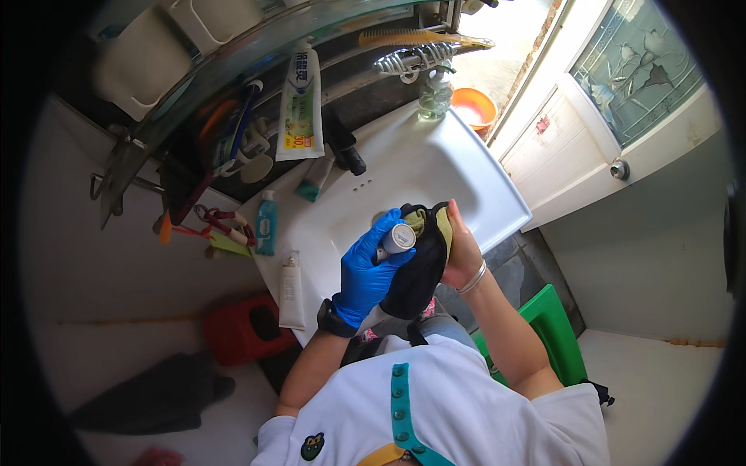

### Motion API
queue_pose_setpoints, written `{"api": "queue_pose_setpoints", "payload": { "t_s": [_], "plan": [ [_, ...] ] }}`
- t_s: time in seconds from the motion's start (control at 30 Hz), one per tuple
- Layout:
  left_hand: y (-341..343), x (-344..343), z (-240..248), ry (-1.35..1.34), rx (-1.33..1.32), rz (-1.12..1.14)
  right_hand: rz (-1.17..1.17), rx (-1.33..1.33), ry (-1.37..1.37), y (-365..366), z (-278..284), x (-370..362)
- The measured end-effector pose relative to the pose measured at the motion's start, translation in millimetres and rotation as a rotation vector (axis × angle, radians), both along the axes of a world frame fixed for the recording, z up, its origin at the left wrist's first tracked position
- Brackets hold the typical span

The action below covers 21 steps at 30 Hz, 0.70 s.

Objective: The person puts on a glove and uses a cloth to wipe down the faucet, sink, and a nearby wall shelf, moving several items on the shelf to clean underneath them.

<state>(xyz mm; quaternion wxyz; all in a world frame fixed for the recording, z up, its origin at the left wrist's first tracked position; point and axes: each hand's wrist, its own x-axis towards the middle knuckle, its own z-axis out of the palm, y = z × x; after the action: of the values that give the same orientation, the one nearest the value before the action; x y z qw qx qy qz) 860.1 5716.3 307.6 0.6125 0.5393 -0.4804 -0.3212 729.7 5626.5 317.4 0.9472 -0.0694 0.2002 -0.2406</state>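
Holding a soft black thing (414,281) with green lining over the sink's (509,203) near edge, gripping its right side with the bare right hand (464,255), maybe for steadiness. Closing the blue-gloved left hand (365,276) around a small bottle (400,238) right beside it. Having a white tube (291,293) and a teal tube (266,225) lying leftward, probably for easy reaching.

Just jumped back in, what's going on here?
A person is at the white sink. The blue-gloved left hand holds a white cylindrical container, round end up, over a black item with a yellow-green lining. The bare right hand holds that item's edge in its grip. A teal bottle and a white tube are at the sink's left side.
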Motion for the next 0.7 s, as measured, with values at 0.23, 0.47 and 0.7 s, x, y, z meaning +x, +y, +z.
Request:
{"api": "queue_pose_setpoints", "payload": {
  "t_s": [0.23, 0.47, 0.7],
  "plan": [
    [-14, -7, -24, -0.648, -0.169, 0.144, -0.441, -0.729, 0.531, 19, -35, 26],
    [-9, -7, -23, -0.163, -0.008, 0.153, -0.095, -0.026, 0.386, -1, -38, 21],
    [-7, 3, -22, 0.080, 0.063, 0.131, 0.015, -0.244, 0.298, -16, -42, -2]
  ]
}}
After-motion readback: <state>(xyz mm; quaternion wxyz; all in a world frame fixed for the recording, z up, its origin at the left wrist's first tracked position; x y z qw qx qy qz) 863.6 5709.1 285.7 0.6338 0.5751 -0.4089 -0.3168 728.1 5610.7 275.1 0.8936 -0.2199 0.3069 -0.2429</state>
